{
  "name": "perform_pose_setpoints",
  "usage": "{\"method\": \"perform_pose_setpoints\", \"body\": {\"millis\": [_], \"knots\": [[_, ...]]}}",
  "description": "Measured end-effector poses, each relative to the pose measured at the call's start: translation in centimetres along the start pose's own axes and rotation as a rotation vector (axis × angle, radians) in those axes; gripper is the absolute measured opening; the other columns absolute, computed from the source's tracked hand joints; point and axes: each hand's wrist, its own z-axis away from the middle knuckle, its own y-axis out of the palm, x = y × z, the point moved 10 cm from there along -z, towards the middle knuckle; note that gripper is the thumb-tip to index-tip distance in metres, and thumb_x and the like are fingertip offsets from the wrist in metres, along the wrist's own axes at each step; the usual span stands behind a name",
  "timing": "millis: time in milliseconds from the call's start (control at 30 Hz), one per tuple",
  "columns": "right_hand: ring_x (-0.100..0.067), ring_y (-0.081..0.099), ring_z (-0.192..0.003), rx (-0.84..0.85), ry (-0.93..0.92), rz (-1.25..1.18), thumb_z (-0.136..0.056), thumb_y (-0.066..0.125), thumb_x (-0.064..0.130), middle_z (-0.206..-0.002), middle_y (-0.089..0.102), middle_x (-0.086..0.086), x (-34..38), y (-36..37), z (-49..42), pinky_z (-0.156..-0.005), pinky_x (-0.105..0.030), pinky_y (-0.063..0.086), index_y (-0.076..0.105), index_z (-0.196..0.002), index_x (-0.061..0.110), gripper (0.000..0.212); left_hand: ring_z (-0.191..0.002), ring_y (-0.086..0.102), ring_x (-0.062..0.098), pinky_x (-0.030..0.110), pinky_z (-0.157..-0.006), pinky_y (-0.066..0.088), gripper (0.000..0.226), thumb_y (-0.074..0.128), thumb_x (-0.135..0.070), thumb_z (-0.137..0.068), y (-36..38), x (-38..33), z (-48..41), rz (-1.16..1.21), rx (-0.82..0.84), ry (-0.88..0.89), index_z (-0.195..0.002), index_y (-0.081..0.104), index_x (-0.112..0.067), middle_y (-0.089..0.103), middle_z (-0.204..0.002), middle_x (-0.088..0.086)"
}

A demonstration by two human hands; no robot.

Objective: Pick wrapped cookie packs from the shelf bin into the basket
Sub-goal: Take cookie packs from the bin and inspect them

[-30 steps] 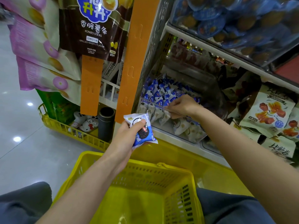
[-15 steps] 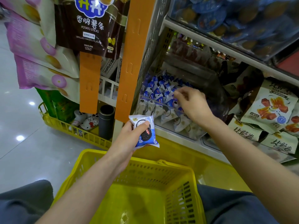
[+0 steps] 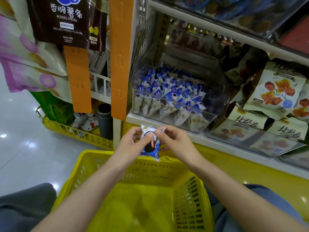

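Two grips (image 3: pixel 132 145) (image 3: pixel 175 143), one held pack (image 3: pixel 149 148), one basket (image 3: pixel 167 173)

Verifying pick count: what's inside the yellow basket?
Inside the basket only yellow floor shows, with no packs visible. The forearms cover strips of it. The cookie pack is pinched by the left hand and right hand above the far rim, not inside.

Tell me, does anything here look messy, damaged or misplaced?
Nothing looks damaged or spilled. The white snack bags right of the bin lean and overlap untidily, and the cookie packs inside it lie in a loose heap. The pack pinched between left hand and right hand looks intact.
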Motion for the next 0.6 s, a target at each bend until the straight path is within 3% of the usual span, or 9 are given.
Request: {"method": "perform_pose_setpoints", "body": {"millis": [100,200,333,433,500,600], "knots": [[-0.002,0.058,-0.058,0.0,0.039,-0.06,-0.093,0.052,0.014,-0.079,0.061,-0.003,-1.0,0.1,0.0,-0.054,-0.018,0.05,0.058,-0.088,0.018,0.008,-0.078,0.063,0.012,0.013,-0.06,0.048,0.01,0.051,-0.023,-0.093,-0.1,-0.2,-0.1,-0.017,-0.02,0.028,-0.092,0.056,-0.015,0.065,-0.089,0.008],[-0.002,0.06,-0.06,0.032,0.016,-0.003,-0.094,0.051,0.018,-0.073,0.062,0.004,-1.2,0.6,0.1,-0.058,-0.023,0.052,0.059,-0.08,0.023,0.016,-0.08,0.063,0.019,0.019,-0.063,0.05,0.01,0.051,-0.016,-0.093,-0.2,-0.6,-0.2,-0.121,-0.016,0.079,-0.093,0.058,-0.01,0.066,-0.091,0.016],[-0.009,0.054,-0.065,-0.036,-0.056,0.147,-0.094,0.052,0.021,-0.072,0.064,-0.012,-0.5,-0.7,-0.2,-0.056,-0.02,0.049,0.067,-0.079,0.007,0.025,-0.088,0.065,0.026,0.03,-0.072,0.053,0.012,0.055,-0.018,-0.091,0.3,-0.8,-0.1,-0.195,0.04,0.102,-0.099,0.062,-0.011,0.067,-0.097,0.017],[-0.015,0.055,-0.06,-0.125,-0.081,0.18,-0.094,0.051,0.02,-0.07,0.063,-0.015,-0.4,-2.1,-0.3,-0.053,-0.028,0.052,0.067,-0.081,0.0,0.029,-0.077,0.066,0.013,0.02,-0.062,0.054,0.022,0.064,-0.017,-0.084,0.3,-0.5,0.1,-0.152,0.035,0.06,-0.105,0.059,-0.015,0.067,-0.096,0.011],[-0.015,0.058,-0.058,-0.189,-0.039,0.121,-0.095,0.049,0.019,-0.071,0.063,-0.014,-0.8,-3.0,-0.4,-0.052,-0.029,0.054,0.066,-0.081,-0.003,0.031,-0.07,0.068,0.008,0.018,-0.058,0.054,0.033,0.07,-0.012,-0.079,0.2,0.1,0.2,-0.072,0.023,0.001,-0.109,0.057,-0.015,0.068,-0.094,0.008],[-0.007,0.063,-0.059,-0.195,0.086,-0.127,-0.096,0.048,0.016,-0.076,0.064,-0.011,-2.3,-3.2,-0.5,-0.051,-0.017,0.053,0.063,-0.078,0.0,0.028,-0.071,0.068,0.008,0.02,-0.061,0.055,0.028,0.071,-0.013,-0.077,-0.5,0.5,0.2,0.028,-0.022,-0.037,-0.102,0.059,-0.018,0.072,-0.094,0.004]]}}
